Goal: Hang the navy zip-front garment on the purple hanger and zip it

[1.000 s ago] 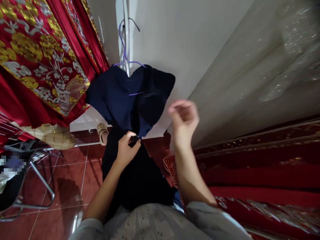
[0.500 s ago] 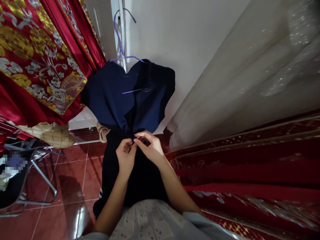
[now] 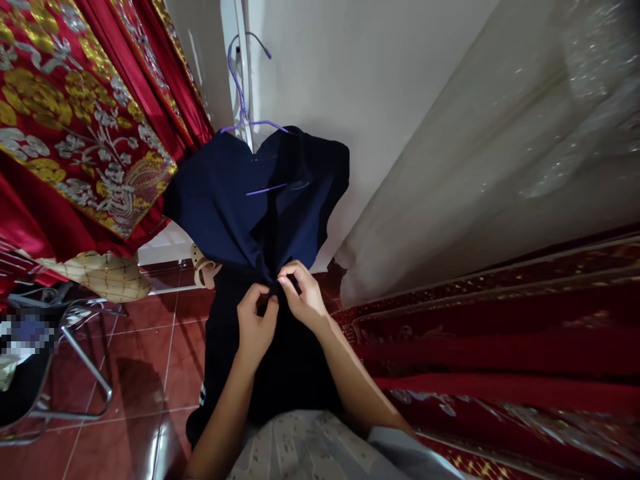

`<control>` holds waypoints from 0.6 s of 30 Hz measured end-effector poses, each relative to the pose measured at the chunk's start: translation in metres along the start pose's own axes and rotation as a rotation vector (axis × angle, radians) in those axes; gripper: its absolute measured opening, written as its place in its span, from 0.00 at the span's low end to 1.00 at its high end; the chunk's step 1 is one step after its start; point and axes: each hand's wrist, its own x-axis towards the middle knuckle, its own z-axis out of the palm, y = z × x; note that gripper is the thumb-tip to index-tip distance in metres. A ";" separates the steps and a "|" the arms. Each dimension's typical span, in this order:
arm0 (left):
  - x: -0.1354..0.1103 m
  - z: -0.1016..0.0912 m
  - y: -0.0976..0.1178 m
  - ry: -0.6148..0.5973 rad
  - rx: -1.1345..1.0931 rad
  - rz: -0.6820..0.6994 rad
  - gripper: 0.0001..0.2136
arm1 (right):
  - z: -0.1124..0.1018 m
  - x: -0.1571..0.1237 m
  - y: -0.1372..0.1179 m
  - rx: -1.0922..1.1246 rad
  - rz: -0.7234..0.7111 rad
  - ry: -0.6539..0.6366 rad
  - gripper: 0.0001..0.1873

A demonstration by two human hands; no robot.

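Observation:
A dark navy garment [image 3: 235, 200] hangs on a purple hanger [image 3: 240, 100] hooked at the edge of a white wall. Its lower part falls dark and long toward the floor. My left hand [image 3: 255, 323] and my right hand [image 3: 303, 297] meet at the garment's gathered waist. Both pinch the bunched fabric there, fingertips almost touching. What lies between the fingertips beside the cloth is too small to make out.
Red cloth with gold embroidery [image 3: 75, 113] hangs at the left. A pale sheer curtain [image 3: 500, 147] hangs at the right above red patterned fabric [image 3: 500, 347]. A metal chair frame [image 3: 75, 360] stands on the red tiled floor [image 3: 145, 373]. A beige sandal [image 3: 203, 267] lies behind the garment.
My right hand came down from the air at the right and joined my left hand at the garment's waist. The view shifted slightly.

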 end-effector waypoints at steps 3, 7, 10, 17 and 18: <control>0.003 -0.001 0.003 -0.003 0.039 0.025 0.05 | -0.008 0.036 0.004 -0.065 -0.139 0.021 0.06; 0.001 0.007 0.003 -0.041 0.108 0.043 0.06 | -0.029 0.133 0.003 -0.147 -0.251 0.105 0.11; -0.002 0.014 -0.001 -0.103 0.141 0.054 0.05 | -0.048 0.208 -0.011 -0.069 -0.244 0.105 0.11; 0.042 -0.011 0.037 -0.322 0.423 0.141 0.10 | -0.066 0.233 -0.057 0.032 -0.209 0.084 0.12; 0.058 -0.017 0.051 -0.292 0.424 0.220 0.13 | -0.065 0.227 -0.059 0.033 -0.205 0.091 0.13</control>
